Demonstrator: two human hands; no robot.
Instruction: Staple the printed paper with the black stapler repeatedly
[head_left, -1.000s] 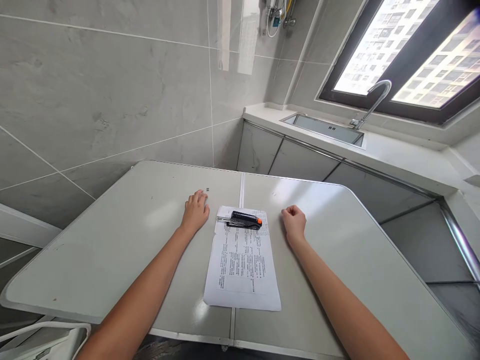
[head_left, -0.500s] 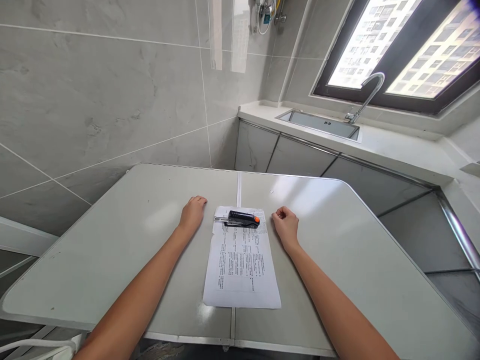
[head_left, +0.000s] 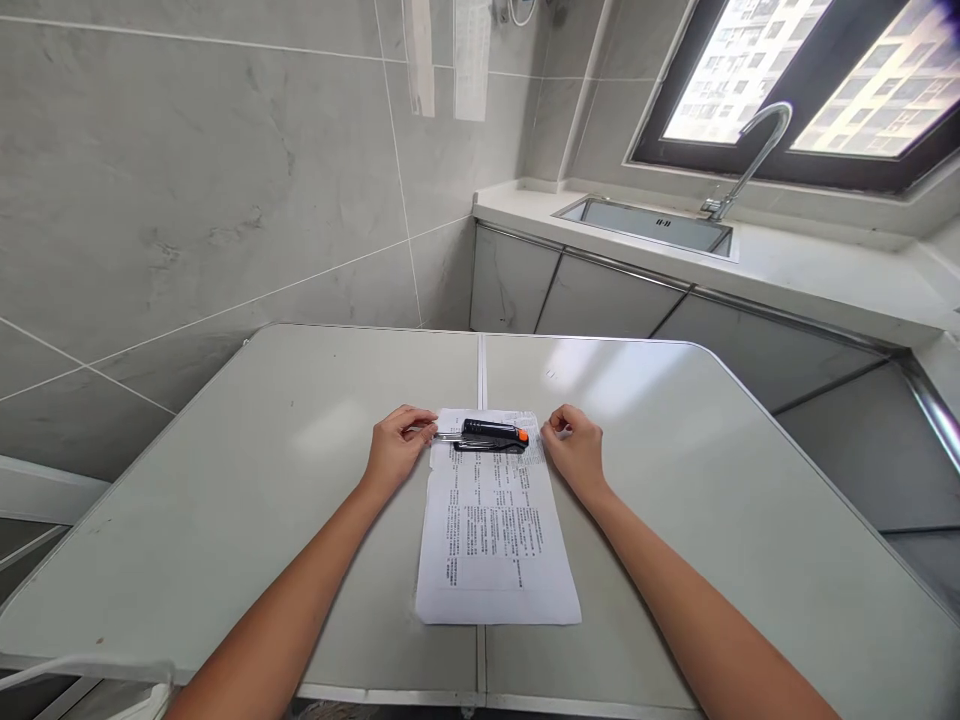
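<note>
A black stapler (head_left: 491, 434) with an orange tip lies crosswise on the upper part of a printed sheet of paper (head_left: 495, 585). Its thin metal rod sticks out to the left. My left hand (head_left: 397, 448) is at the sheet's upper left edge, thumb and fingertips closed in a pinch at the end of that rod. To the right, my right hand (head_left: 577, 445) rests on the table in a loose fist beside the sheet's edge, close to the orange tip but apart from the stapler. Nothing shows in its curled fingers.
Both forearms rest over the pale folding table (head_left: 225, 520), whose seam runs under the paper. A tiled wall (head_left: 187, 180) stands at the left. Behind, a counter holds a sink (head_left: 645, 225) and a tap (head_left: 757, 160) below a window.
My left hand has moved right, from the bare table to the stapler's metal rod, and its fingertips have come together there. My right hand stays curled by the sheet. The view has shifted slightly.
</note>
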